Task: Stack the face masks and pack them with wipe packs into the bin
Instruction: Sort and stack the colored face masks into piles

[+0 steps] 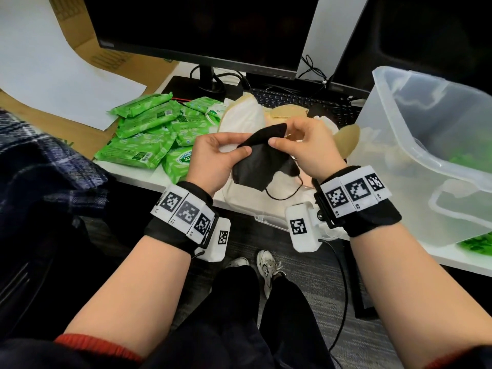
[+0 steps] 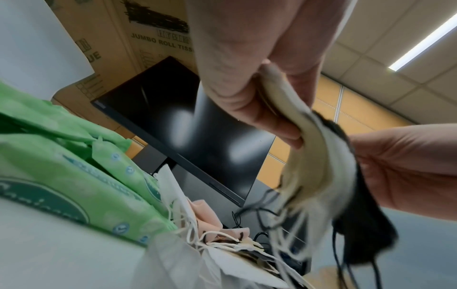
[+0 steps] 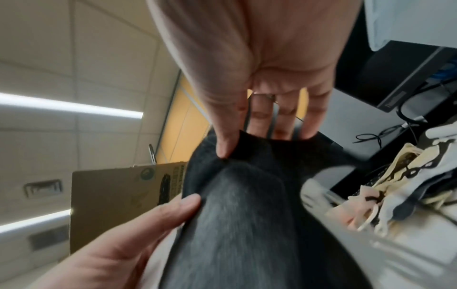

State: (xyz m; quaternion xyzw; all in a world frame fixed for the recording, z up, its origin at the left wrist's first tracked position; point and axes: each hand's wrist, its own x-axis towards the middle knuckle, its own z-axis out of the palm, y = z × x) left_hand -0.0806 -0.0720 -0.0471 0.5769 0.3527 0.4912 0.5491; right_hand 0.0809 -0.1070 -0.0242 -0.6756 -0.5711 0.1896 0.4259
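Above desk edge: left hand (image 1: pixel 213 158) pinches a stack of pale fabric face masks (image 2: pixel 304 156), folded black fabric face mask (image 1: pixel 262 162) on top.
Right hand (image 1: pixel 306 149): pinches the black mask's upper edge.
Advice: square edges, tuck ear loops.
Loose masks (image 1: pixel 247 113): several, uncounted.
Green wipe packs (image 1: pixel 149 129): about eight.
Translucent plastic bin (image 1: pixel 426 145): one, right.

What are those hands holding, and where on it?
Both hold a stack of face masks, black on top. The left hand grips its left edge; the right hand pinches the top edge.
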